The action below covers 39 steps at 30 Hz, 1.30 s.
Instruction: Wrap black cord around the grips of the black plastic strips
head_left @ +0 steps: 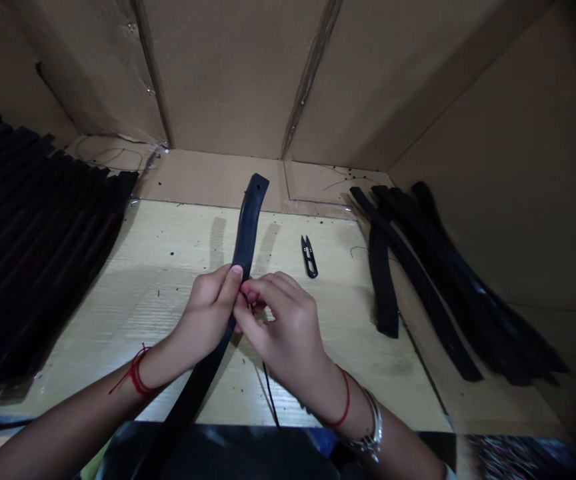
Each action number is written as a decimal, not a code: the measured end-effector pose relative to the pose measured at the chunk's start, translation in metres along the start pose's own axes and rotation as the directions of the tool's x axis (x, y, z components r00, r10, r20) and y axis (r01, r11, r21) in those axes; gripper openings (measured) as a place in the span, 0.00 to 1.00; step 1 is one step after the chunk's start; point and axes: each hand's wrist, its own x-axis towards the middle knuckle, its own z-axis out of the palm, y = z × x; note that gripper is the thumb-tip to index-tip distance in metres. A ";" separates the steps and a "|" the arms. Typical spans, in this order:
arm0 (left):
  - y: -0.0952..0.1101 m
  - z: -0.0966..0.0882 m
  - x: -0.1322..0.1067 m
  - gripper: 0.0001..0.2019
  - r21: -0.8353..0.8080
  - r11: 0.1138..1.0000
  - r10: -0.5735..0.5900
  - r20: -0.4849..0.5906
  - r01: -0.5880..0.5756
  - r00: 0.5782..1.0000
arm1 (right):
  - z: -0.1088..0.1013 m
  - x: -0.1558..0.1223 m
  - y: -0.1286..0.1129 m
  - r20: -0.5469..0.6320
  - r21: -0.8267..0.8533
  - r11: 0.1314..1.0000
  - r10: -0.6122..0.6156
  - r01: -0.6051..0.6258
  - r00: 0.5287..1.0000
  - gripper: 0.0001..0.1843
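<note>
Black strip [247,237] over the desk [133,267], clamped in left hand [213,300]. Right hand [281,320] looks pinched on thin cord [270,393] at strip's edge. Risk: flexible strip could twist if left grip slackens; dangling cord could snag.

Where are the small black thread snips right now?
In the head view, the snips lie on the pale tabletop, right of centre, beyond the right hand and left of the right-side strip pile.
</note>
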 end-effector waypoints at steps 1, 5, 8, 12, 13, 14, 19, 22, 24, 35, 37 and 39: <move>0.000 0.000 0.000 0.18 0.004 1.000 0.001 0.000 -0.001 1.000 | 0.001 0.000 0.000 -0.004 -0.014 1.000 -0.008 0.008 1.000 0.07; 0.000 -0.001 -0.002 0.18 0.031 0.999 0.008 -0.022 -0.008 1.000 | 0.001 0.001 0.000 0.014 -0.090 0.995 -0.051 0.052 0.999 0.08; 0.002 -0.002 -0.001 0.19 0.034 0.999 -0.001 -0.037 0.002 0.999 | -0.001 0.001 0.000 0.024 -0.043 0.999 -0.032 0.033 0.999 0.06; 0.001 -0.004 0.003 0.18 0.015 1.000 0.011 -0.059 -0.010 0.998 | -0.002 -0.001 0.001 0.006 0.001 1.000 -0.020 0.020 1.000 0.04; 0.001 -0.004 0.004 0.17 0.008 1.000 0.016 -0.062 -0.016 0.998 | -0.001 -0.001 0.001 0.002 -0.006 1.000 -0.025 0.025 1.000 0.05; 0.000 -0.004 0.004 0.17 0.003 1.000 0.019 -0.066 -0.018 0.998 | 0.000 -0.002 0.002 -0.006 -0.010 1.000 -0.026 0.026 1.000 0.06; -0.004 -0.003 0.000 0.17 -0.075 0.997 -0.014 -0.061 0.009 0.998 | 0.007 -0.001 0.001 -0.054 0.025 1.000 0.000 0.002 0.999 0.08; -0.006 -0.001 -0.003 0.18 -0.141 0.990 -0.022 -0.070 0.012 0.997 | 0.011 -0.001 0.002 -0.062 0.061 0.998 0.017 -0.013 0.998 0.07; -0.008 0.000 -0.003 0.18 -0.163 0.987 -0.026 -0.079 0.012 0.997 | 0.013 -0.001 0.002 -0.068 0.061 0.998 0.023 -0.019 0.997 0.06; -0.001 0.003 -0.003 0.18 -0.063 0.998 -0.001 -0.135 -0.007 0.991 | 0.013 -0.001 0.004 0.000 -0.102 0.990 -0.095 0.095 0.995 0.08; -0.001 0.002 -0.003 0.18 -0.038 0.999 -0.013 -0.128 0.008 0.992 | 0.012 -0.001 0.005 0.022 -0.119 0.990 -0.067 0.069 0.998 0.08; -0.001 0.001 -0.004 0.18 -0.024 0.999 -0.031 -0.120 0.028 0.992 | 0.011 0.000 0.005 0.024 -0.096 0.994 -0.059 0.061 0.998 0.09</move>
